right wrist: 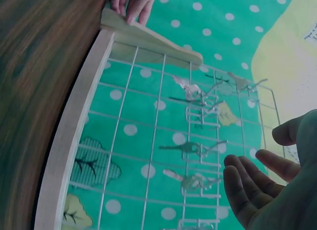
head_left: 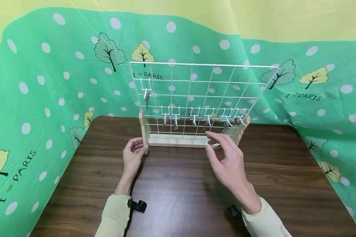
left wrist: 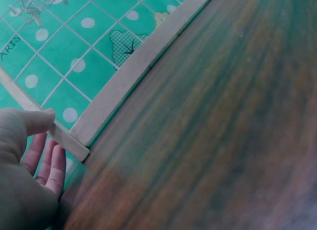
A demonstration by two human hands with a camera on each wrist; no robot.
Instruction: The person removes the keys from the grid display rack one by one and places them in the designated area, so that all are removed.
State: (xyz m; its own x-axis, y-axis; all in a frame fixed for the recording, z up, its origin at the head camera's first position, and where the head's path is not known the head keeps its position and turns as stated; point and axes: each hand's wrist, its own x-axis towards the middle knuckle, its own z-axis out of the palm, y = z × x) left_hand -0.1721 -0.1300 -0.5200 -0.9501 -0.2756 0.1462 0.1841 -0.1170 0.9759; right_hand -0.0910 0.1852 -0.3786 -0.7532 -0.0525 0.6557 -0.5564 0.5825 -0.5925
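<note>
A white wire grid rack [head_left: 201,65] stands on the table in a wooden stand [head_left: 178,142]. My left hand [head_left: 133,156] grips the stand's left side piece [left wrist: 69,142] low down, thumb in front and fingers behind. White hooks hang on the grid with keys on them. One key [head_left: 147,98] hangs alone at the upper left; several more, such as this key [right wrist: 185,147], are in a lower row. In front of that row's right part is my right hand [head_left: 229,163], fingers spread and loosely bent, holding nothing. It partly hides the stand's right end.
The dark wood-grain table [head_left: 178,184] reaches out on both sides of the rack. Behind it hangs a green and yellow cloth [head_left: 86,72] with dots and trees. A black strap with a small camera [head_left: 137,205] sits on the left wrist.
</note>
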